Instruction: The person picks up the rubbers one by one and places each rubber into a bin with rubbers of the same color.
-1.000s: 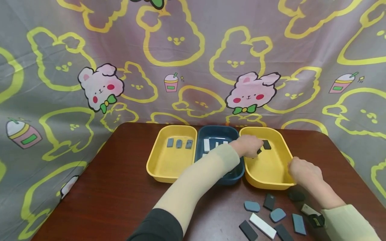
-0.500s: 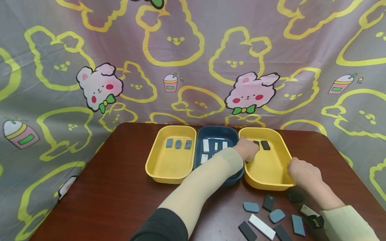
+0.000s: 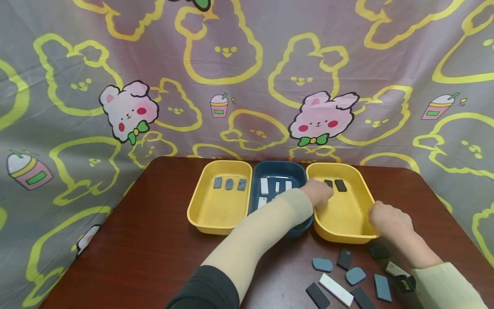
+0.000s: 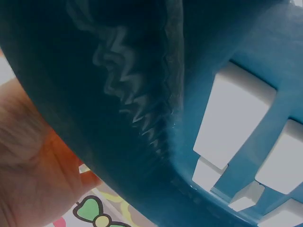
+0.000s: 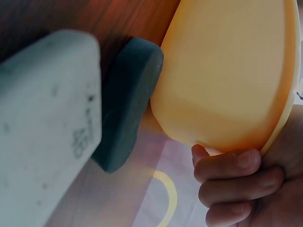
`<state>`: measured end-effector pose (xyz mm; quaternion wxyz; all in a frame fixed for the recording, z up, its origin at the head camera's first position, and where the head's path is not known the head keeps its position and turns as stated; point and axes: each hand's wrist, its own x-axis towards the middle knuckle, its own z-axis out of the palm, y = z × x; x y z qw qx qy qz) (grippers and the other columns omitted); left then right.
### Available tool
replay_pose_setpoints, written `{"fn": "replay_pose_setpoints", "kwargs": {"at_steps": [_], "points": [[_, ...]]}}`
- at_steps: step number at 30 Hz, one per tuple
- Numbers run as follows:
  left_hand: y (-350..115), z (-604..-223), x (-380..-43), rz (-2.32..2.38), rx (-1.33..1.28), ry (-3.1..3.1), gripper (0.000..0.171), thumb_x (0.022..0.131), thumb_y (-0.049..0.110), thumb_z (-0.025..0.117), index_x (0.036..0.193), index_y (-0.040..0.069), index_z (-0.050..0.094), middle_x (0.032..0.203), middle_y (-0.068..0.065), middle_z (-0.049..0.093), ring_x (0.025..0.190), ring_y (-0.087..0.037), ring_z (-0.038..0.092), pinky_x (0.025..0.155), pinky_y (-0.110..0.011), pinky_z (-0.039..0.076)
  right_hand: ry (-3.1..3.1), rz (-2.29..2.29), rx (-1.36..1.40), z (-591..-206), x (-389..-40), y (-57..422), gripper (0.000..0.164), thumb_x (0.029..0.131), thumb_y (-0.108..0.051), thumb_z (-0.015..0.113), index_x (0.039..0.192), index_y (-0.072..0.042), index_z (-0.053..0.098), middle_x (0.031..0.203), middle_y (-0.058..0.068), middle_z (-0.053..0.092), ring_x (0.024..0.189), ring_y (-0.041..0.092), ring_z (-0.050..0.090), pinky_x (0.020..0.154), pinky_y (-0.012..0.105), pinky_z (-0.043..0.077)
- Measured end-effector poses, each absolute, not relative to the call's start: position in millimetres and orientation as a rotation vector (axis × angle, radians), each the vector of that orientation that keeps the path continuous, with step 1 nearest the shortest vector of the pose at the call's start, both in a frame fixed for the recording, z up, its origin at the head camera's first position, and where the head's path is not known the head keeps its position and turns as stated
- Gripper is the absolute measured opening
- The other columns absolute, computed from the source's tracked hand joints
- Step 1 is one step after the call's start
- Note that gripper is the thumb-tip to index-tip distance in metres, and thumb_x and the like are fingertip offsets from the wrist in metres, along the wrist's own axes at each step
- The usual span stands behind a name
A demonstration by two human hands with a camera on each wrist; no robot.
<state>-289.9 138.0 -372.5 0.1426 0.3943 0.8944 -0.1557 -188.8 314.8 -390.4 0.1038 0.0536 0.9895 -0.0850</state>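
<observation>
My left hand [image 3: 319,192] reaches into the right yellow tray [image 3: 343,221], down by its left wall. Two black erasers lie at the back there; one black eraser [image 3: 340,185] shows whole, the other is partly behind my hand. The left wrist view has my left hand [image 4: 38,165] beyond the blue tray's wall, its fingertips hidden; I cannot tell whether it holds anything. My right hand [image 3: 391,219] grips the same yellow tray at its right front rim. In the right wrist view, curled fingers [image 5: 227,165] press the tray's outside.
White erasers [image 4: 234,116] stand in the blue tray [image 3: 278,168] in the middle. Three blue-grey erasers [image 3: 229,184] sit in the left yellow tray [image 3: 216,214]. Several loose erasers lie at the front right, including a long white eraser [image 3: 335,289] and a white one marked 4B [image 5: 52,127].
My left hand has moved left and slightly down within the right tray, baring part of a black eraser at the back. My right hand keeps its hold on the rim.
</observation>
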Motion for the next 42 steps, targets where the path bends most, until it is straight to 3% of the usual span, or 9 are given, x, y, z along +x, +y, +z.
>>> {"fn": "replay_pose_setpoints", "kwargs": {"at_steps": [4, 16, 29, 37, 42], "points": [[138, -372, -288, -0.490, 1.148, 2.604, 0.018, 0.092, 0.018, 0.064, 0.109, 0.024, 0.061, 0.099, 0.007, 0.058, 0.088, -0.011, 0.050, 0.083, -0.031, 0.039, 2.929, -0.253, 0.142, -390, -189, 315, 0.018, 0.087, -0.011, 0.057, 0.081, 0.004, 0.048, 0.064, 0.010, 0.042, 0.057, 0.025, 0.045, 0.049, 0.034, 0.040], [141, -376, -287, -0.467, 1.051, 2.658, 0.025, 0.093, 0.027, 0.061, 0.118, 0.028, 0.061, 0.105, 0.009, 0.060, 0.093, -0.010, 0.052, 0.088, -0.031, 0.037, 2.923, -0.268, 0.195, -390, -189, 314, 0.022, 0.092, -0.014, 0.050, 0.084, 0.006, 0.048, 0.064, 0.011, 0.043, 0.057, 0.026, 0.046, 0.051, 0.036, 0.040], [138, -373, -288, -0.455, 1.054, 2.655, 0.026, 0.093, 0.026, 0.063, 0.118, 0.028, 0.061, 0.105, 0.009, 0.060, 0.093, -0.009, 0.052, 0.086, -0.030, 0.039, 2.932, -0.259, 0.176, -389, -188, 311, 0.020, 0.090, -0.013, 0.054, 0.083, 0.004, 0.049, 0.064, 0.010, 0.042, 0.057, 0.025, 0.045, 0.050, 0.035, 0.040], [124, -368, -287, -0.468, 1.288, 2.649, 0.020, 0.094, 0.039, 0.061, 0.108, 0.025, 0.063, 0.094, 0.009, 0.058, 0.084, -0.010, 0.053, 0.073, -0.028, 0.044, 2.918, -0.245, 0.164, -387, -188, 311, 0.017, 0.087, -0.013, 0.055, 0.082, 0.003, 0.049, 0.065, 0.010, 0.042, 0.058, 0.025, 0.045, 0.051, 0.035, 0.039], [104, -359, -274, -0.425, 1.439, 2.686, 0.035, 0.095, 0.046, 0.057, 0.122, 0.023, 0.063, 0.107, 0.006, 0.060, 0.093, -0.011, 0.054, 0.079, -0.028, 0.046, 2.921, -0.248, 0.155, -388, -187, 312, 0.017, 0.087, -0.012, 0.055, 0.083, 0.003, 0.050, 0.065, 0.010, 0.042, 0.059, 0.025, 0.045, 0.052, 0.036, 0.040]]}}
